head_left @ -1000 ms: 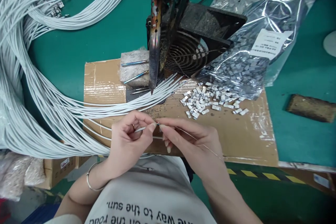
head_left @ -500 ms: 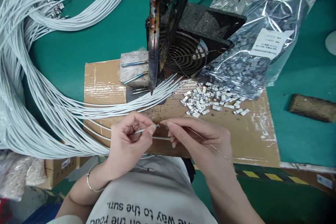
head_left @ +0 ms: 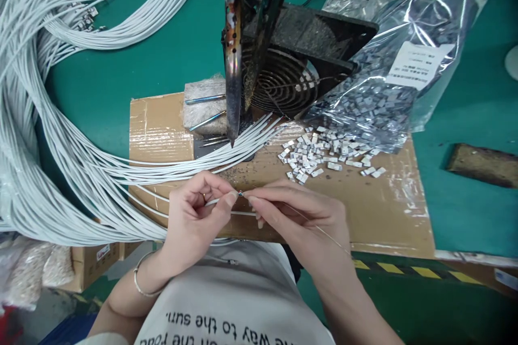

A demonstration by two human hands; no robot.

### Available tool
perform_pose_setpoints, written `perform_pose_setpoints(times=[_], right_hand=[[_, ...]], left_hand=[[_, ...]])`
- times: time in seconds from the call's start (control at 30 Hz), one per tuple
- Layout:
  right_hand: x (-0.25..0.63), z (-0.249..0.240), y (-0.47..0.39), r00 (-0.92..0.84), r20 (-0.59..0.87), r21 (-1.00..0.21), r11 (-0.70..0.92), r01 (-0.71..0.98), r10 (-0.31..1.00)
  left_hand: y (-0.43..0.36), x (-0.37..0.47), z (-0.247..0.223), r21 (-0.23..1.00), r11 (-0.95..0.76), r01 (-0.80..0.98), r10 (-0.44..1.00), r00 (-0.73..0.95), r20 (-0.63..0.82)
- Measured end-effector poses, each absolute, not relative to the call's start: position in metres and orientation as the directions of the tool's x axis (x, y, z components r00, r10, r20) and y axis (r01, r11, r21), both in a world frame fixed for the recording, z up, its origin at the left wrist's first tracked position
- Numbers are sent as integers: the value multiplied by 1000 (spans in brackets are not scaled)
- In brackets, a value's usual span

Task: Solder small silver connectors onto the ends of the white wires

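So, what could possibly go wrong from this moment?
The thin silvery wire may snag, as its length runs loosely across the right-hand grip. The slim white cable might slip, since the left-hand grip pinches it close to its end. The dark, pointed metal rod looks heat-stained; if hot, it could burn a raised hand.

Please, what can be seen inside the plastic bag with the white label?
Inside the plastic bag are many small grey pieces, apparently metal, seen through its clear side. Whatever lies behind the white label or deeper down is covered.
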State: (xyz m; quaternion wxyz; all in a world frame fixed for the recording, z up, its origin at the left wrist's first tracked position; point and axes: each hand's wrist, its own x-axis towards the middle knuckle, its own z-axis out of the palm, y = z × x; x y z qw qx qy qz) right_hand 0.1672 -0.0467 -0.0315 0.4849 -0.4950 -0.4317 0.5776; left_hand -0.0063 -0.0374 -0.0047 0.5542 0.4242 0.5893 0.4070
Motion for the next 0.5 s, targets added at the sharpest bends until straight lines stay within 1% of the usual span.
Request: perform_pose_setpoints(times=[0.07,0.13,0.2,0.27,0.33,0.4,0.5], right_hand=[[166,-31,-48,-34,-133,-984,-136,-115,991],[165,-31,-49,-8,-71,-996,-71,-60,997],[165,-31,-50,18,48,-998,47,32,999],[166,-32,-52,37,177,-976,171,131,983],[167,-33,-53,57,258,-949,242,201,964],[168,-34,-54,79,244,-951,223,214,967],[166,-32,-54,77,107,-987,96,132,991]], left_hand=[[-39,-6,-5,948,314,48,949,-30,-313],[-39,-6,-5,947,318,49,948,-29,-317],[-39,-6,-4,945,323,53,946,-25,-322],[-38,-6,-3,945,323,51,946,-32,-321],[-39,-6,-4,944,327,53,945,-41,-325],[-39,-6,-5,945,322,53,946,-49,-320],[-41,-7,-7,950,308,52,951,-47,-305]])
